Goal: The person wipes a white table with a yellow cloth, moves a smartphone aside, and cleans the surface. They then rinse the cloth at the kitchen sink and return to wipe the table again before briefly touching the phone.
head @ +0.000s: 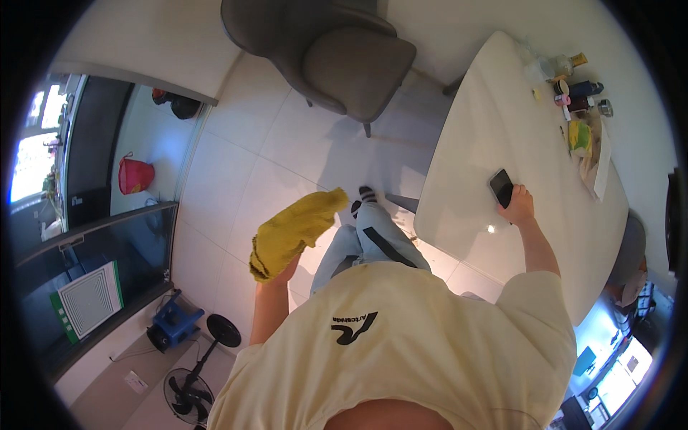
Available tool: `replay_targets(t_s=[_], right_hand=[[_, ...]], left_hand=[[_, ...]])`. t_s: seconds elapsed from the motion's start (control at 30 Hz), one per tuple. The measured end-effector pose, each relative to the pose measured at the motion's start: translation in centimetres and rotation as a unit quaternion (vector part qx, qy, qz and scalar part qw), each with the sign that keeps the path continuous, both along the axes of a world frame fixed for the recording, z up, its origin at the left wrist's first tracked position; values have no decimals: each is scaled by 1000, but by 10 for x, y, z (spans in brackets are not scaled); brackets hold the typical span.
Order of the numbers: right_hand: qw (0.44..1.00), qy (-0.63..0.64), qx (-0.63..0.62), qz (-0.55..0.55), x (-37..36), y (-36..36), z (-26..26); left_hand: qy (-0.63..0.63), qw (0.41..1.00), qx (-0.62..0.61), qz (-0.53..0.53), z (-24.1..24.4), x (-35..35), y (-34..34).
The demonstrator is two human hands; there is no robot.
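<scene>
A yellow cloth (293, 231) hangs over my left hand (287, 270), out to the left of my body above the tiled floor; it covers most of the fingers. On the right, my right hand (518, 205) grips the lower end of a dark smartphone (501, 187) at the white table (462, 177). Whether the phone rests on the tabletop or is slightly raised, I cannot tell.
Bottles and jars (580, 99), a yellow-green packet (580, 138) and a white tray (603, 161) line the table's far right side. A grey chair (360, 64) stands ahead. Leftward are a glass sliding door (107, 252), a blue stool (174, 322) and a black fan (188, 395).
</scene>
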State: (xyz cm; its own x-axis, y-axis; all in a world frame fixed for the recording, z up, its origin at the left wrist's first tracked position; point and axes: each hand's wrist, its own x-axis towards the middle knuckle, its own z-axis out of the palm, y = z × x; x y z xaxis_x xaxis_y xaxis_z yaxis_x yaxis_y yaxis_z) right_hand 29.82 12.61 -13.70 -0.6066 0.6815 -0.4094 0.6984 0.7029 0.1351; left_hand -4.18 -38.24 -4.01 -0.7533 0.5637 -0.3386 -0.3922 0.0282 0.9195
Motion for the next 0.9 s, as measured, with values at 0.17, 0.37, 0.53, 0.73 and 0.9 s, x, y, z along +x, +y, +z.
replay_targets(t_s=[0.17,0.37,0.53,0.73,0.9], right_hand=[[990,119,59,-48,-2,-23,-24],[984,172,11,-44,-27,-23,-5],[984,154,-3,-90,-22,-34,-1],[972,161,-18,-172,-34,-41,-9],[975,207,-25,-82,-25,-32,-14]], left_hand=[[222,909,-262,-237,9,-29,32],[-17,972,-70,-223,-7,-73,83],[319,787,-305,-432,12,-115,153],[356,732,-301,-498,23,-157,227],[448,682,-271,-511,17,-188,244]])
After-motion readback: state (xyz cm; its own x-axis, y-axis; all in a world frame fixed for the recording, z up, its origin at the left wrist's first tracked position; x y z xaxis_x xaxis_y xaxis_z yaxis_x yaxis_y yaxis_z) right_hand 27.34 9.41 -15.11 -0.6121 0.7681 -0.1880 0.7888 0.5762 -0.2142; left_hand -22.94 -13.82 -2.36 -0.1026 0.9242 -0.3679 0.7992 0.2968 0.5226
